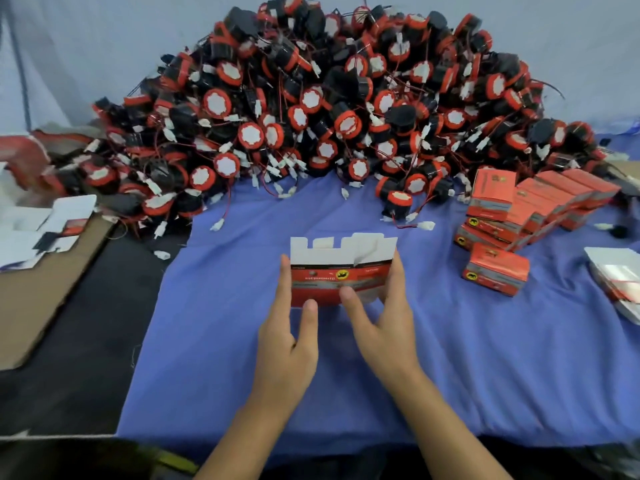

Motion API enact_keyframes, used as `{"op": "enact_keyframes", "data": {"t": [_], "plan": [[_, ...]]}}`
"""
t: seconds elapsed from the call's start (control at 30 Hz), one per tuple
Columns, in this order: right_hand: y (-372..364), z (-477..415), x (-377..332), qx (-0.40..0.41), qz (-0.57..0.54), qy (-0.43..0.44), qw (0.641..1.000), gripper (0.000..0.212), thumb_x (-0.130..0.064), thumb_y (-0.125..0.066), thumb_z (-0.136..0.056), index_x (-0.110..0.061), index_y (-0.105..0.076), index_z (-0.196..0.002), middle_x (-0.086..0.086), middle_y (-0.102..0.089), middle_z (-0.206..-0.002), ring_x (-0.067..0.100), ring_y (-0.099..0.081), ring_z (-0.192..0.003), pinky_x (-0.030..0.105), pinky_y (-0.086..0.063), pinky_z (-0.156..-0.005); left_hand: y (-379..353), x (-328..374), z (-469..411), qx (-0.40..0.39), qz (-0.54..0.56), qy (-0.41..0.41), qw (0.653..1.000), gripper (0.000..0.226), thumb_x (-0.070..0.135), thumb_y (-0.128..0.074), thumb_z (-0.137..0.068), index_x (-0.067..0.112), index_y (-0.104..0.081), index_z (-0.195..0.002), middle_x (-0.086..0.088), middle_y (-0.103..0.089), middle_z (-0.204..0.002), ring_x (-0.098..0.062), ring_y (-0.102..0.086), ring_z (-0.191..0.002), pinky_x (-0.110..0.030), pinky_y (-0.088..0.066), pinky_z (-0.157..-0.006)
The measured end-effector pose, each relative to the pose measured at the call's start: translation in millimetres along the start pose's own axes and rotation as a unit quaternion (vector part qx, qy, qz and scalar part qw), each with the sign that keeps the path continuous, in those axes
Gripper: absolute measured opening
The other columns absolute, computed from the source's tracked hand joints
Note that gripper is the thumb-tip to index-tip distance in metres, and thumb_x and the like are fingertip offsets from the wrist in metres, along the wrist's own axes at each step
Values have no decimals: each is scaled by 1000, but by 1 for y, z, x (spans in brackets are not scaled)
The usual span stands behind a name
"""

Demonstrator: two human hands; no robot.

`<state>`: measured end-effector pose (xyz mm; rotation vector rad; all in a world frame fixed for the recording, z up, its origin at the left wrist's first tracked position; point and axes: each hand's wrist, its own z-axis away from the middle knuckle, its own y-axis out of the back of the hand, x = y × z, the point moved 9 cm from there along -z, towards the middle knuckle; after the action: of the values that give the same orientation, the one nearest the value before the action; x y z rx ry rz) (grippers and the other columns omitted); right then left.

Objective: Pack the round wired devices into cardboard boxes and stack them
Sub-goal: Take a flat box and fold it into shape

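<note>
both hands, left hand and right hand, grip a flat box to open it for packing beside heaped devices.

Print on held carton unreadable, flat blanks cut by right edge — left-edge clutter blurred

red-black devices, blue cloth — red-white box

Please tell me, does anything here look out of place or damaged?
One small white piece lies alone on the dark surface, apart from the pile of devices. The white flap of the held box looks creased, maybe torn.
</note>
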<state>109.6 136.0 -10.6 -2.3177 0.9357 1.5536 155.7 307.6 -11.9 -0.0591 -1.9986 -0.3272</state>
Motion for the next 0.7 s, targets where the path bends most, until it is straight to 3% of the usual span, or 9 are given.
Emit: {"op": "enact_keyframes", "data": {"t": [0.2, 0.33, 0.43, 0.5, 0.57, 0.63, 0.7], "plan": [[-2, 5, -7, -19, 0, 0, 1000, 94, -53, -68, -92, -31, -11, -164, -18, -43, -157, 5, -45, -143, 21, -41, -110, 0, 11, 1, 9, -11, -20, 1000, 73, 28, -53, -103, 32, -14, -165, 45, -36, -149, 14, -42, -137, -2, -33, -103], [-17, 8, -19, -93, 24, 31, 995, 67, -42, -59, -101, -20, -32, -159, -25, -48, -149, 0, -48, -138, 21, -43, -108, -9, 13, 4, -30, -36, -38, 998, 67, 37, -49, -103, 40, -19, -163, 42, -35, -152, 14, -39, -139, -3, -33, -104], [-22, 12, -24, -120, 23, 42, 992, 63, -27, -57, -104, -21, -29, -160, -28, -46, -152, -2, -45, -140, 21, -41, -109, -12, 6, 5, -39, -4, -26, 999, 62, 39, -47, -103, 34, -27, -161, 27, -41, -157, 1, -42, -144, -22, -41, -113], [-19, 15, -23, -114, 19, 41, 992, 67, -31, -54, -103, -28, -24, -162, -25, -38, -159, 3, -37, -148, 29, -37, -116, -6, 4, 3, -9, 43, -16, 999, 56, 44, -49, -104, 31, -35, -156, 14, -45, -158, -13, -45, -145, -43, -44, -114], [-15, 17, -23, -106, 19, 48, 993, 66, -35, -50, -102, -28, -24, -162, -20, -37, -159, 13, -35, -150, 36, -35, -118, 0, 9, 4, 15, 93, -26, 995, 44, 43, -53, -104, 32, -43, -146, 1, -46, -157, -25, -47, -144, -55, -46, -110], [-11, 18, -26, -89, 33, 66, 993, 66, -45, -47, -104, -28, -22, -163, -13, -41, -152, 19, -37, -145, 25, -34, -115, 3, 14, 6, 22, 128, -27, 991, 33, 47, -54, -104, 34, -45, -133, -9, -50, -151, -32, -53, -137, -59, -48, -105], [-8, 20, -32, -72, 43, 77, 993, 66, -56, -42, -104, -35, -20, -162, -13, -43, -145, 19, -39, -138, 12, -34, -107, 5, 15, 7, 29, 133, -12, 991, 32, 57, -55, -101, 38, -46, -125, -10, -56, -142, -32, -59, -125, -50, -53, -97]]}}
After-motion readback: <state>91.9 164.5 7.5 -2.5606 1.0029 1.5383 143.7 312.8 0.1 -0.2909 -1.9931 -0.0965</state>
